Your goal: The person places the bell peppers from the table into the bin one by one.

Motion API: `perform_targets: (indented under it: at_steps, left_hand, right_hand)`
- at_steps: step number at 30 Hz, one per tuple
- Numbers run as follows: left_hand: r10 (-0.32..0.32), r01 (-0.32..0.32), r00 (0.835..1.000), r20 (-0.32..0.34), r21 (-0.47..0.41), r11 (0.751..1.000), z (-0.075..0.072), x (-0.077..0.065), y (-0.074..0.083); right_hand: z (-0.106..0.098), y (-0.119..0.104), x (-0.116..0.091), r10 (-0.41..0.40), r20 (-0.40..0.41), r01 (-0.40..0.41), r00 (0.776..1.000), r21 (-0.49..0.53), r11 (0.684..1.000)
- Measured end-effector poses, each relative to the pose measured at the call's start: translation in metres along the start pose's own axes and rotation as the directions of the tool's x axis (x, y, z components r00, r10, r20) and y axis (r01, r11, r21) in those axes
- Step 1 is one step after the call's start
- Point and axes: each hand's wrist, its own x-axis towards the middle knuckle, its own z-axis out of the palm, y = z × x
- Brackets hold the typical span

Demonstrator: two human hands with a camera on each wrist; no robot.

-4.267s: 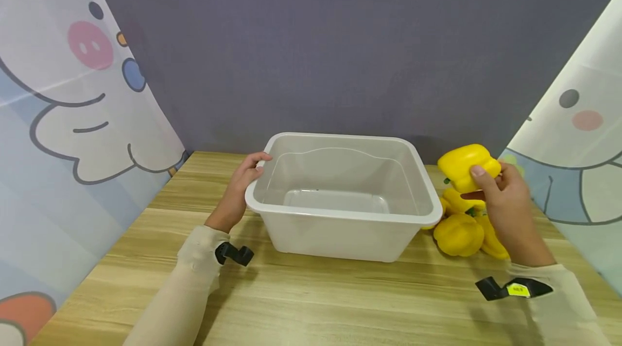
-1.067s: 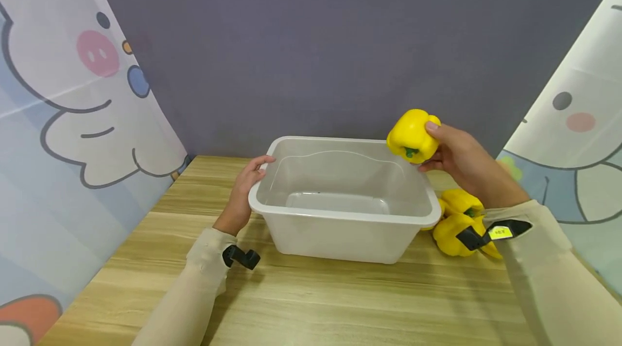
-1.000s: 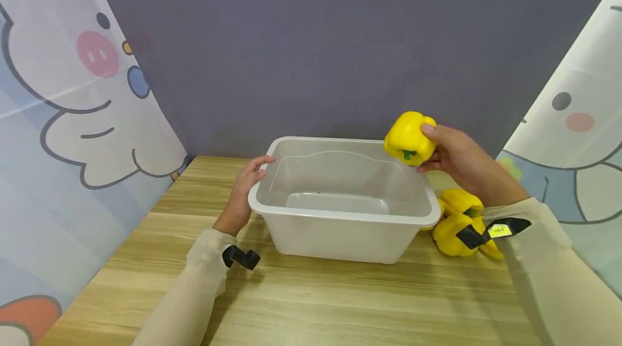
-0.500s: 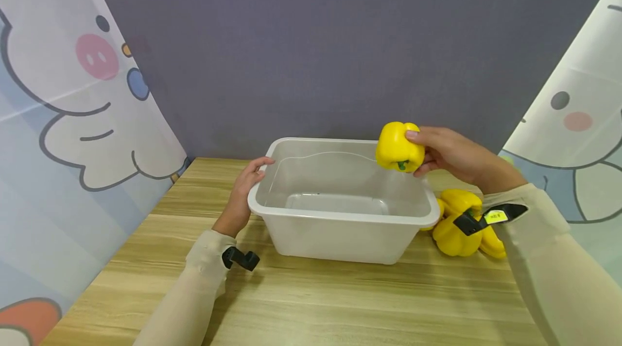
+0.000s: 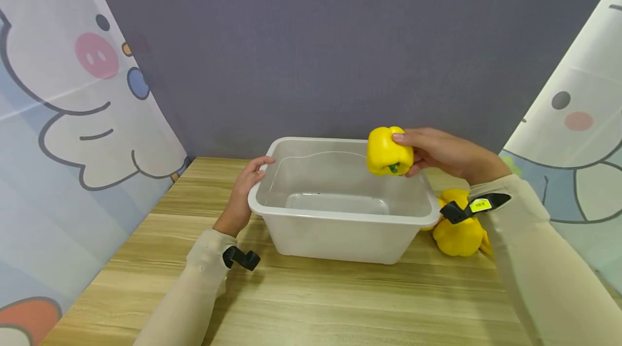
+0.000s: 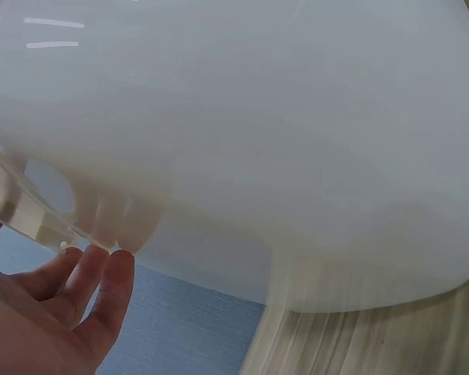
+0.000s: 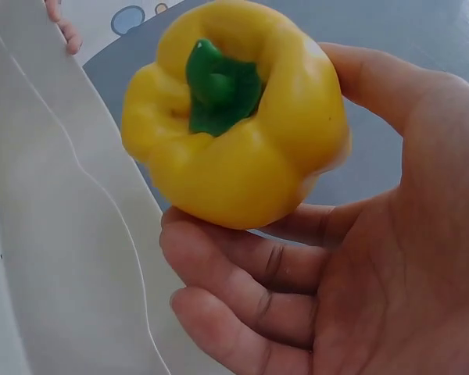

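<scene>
currently, the right hand (image 5: 439,150) holds a yellow pepper (image 5: 387,150) between thumb and fingers, raised near the back right corner of a pale tub (image 5: 335,239). the left hand (image 5: 242,189) grips the tub's left rim; more peppers (image 5: 457,238) lie to its right.

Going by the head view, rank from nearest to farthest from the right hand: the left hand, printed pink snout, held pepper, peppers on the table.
1. Held pepper: in the right hand.
2. Peppers on the table: right of the bin.
3. Left hand: at the bin's left side.
4. Printed pink snout: on the left backdrop.
</scene>
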Motion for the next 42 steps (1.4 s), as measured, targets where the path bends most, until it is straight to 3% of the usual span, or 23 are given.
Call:
perform_targets:
  at_steps: [6,19,42]
  left_hand:
    - [-0.006,0.006,1.0,-0.015,-0.018,1.0,0.002,0.001,0.001]
    - [0.009,-0.01,1.0,-0.023,-0.046,0.999,0.006,0.002,-0.003]
    - [0.026,-0.026,1.0,0.001,-0.054,0.998,0.012,0.002,-0.002]
  right_hand:
    - [0.003,-0.003,0.007,0.008,0.005,-0.008,1.0,0.029,1.0]
    - [0.01,-0.002,0.029,-0.075,-0.014,0.076,0.997,0.112,0.991]
    - [0.017,-0.01,0.051,0.009,0.049,-0.012,0.999,0.053,0.999]
